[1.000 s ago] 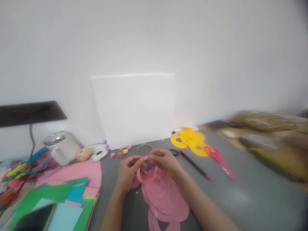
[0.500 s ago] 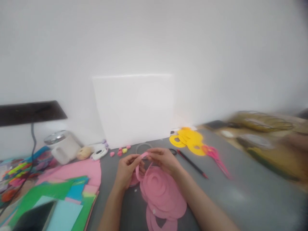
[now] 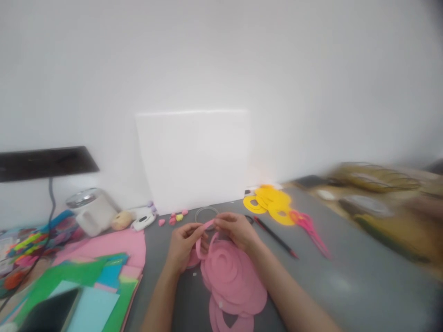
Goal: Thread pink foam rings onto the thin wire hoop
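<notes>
Both hands pinch one narrow pink paper strip (image 3: 198, 249) just above the grey table. My left hand (image 3: 184, 244) is closed on it, fingers curled, and part of the strip loops down beside them. My right hand (image 3: 234, 229) pinches the same strip between thumb and fingertips, close to the left one. Below them lies a pile of pink spiral-cut paper pieces (image 3: 238, 281), one with a coiled centre. A further bit of pink shows under my left hand, mostly hidden. Behind the fingertips rests a thin pale ring (image 3: 206, 213), partly covered.
Right of my hands lie a black-and-red pencil (image 3: 277, 236), pink scissors (image 3: 314, 237) and yellow paper rings (image 3: 272, 198). At left are coloured sheets (image 3: 72, 272), a dark phone (image 3: 51, 311) and a white mug (image 3: 94, 212). A white board (image 3: 197, 159) leans on the wall behind small beads (image 3: 173, 219).
The view has shifted slightly. Both hands keep their pinch on the pink strip, with only tiny finger movement; the piles lie as before.
</notes>
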Demonstrator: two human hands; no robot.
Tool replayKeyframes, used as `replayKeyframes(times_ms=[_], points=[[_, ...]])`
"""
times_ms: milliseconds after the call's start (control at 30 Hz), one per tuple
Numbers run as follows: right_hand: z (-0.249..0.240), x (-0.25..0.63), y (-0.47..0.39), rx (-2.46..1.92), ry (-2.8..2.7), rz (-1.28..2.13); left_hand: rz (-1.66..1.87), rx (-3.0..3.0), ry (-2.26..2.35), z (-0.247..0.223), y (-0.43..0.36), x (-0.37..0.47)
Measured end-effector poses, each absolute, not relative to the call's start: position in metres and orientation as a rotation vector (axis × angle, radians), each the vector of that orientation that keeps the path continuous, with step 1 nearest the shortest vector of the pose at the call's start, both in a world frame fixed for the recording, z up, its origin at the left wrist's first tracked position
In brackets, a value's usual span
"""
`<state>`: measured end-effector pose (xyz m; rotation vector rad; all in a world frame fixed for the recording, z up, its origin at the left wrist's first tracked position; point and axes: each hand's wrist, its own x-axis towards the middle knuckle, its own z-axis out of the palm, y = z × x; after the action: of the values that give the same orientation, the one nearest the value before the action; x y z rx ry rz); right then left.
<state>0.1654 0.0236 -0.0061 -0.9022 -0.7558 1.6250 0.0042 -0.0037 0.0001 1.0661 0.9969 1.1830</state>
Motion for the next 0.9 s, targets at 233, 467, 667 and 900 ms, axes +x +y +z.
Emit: replayKeyframes(times_ms=[233,467,667,900], points=[[-0.0094,0.166,0.0265,-0.845,-0.847,1.654,1.229,1.024,1.009,0.0023,-0.0024,0.0027],[-0.0103,0.1672,0.0258,-0.882,-0.787,1.638,1.214,1.036,1.001,0.0012,-0.0032,0.0032],[-0.0084,0.1651,0.0225,-0.876,-0.842,1.664,1.201,1.051,1.011,0.0021,-0.0037,0.0038],[-0.0065,0.1648,0.0228,-0.884,-0.84,1.641,1.198,1.041,1.017,0.0048,-0.0052,0.0047]])
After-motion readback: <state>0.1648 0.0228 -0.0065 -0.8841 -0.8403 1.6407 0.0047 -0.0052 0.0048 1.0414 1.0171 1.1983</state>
